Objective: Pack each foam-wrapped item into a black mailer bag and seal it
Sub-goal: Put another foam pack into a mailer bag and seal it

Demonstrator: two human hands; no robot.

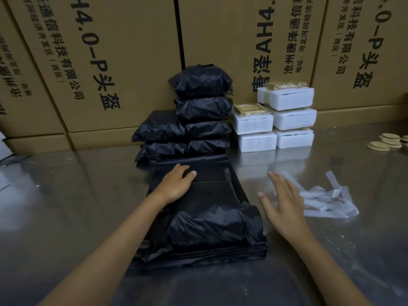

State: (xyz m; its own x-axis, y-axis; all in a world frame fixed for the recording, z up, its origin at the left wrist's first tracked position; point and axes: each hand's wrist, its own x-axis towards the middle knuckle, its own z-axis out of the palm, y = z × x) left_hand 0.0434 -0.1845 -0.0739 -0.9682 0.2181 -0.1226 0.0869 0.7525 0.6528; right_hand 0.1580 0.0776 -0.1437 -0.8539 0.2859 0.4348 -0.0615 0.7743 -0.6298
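One head-worn view looks forward and down, close over the table [66,206], toward the cardboard boxes [123,62] at 12 o'clock

Cardboard cartons [123,62] behind the table read "AH4.0-P头盔" and "科技有限公司".

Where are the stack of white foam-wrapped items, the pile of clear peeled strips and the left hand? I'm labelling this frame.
stack of white foam-wrapped items [292,119]: head view, front face of a middle block.
pile of clear peeled strips [326,203]: head view, middle of the heap.
left hand [176,184]: head view, back of the hand.
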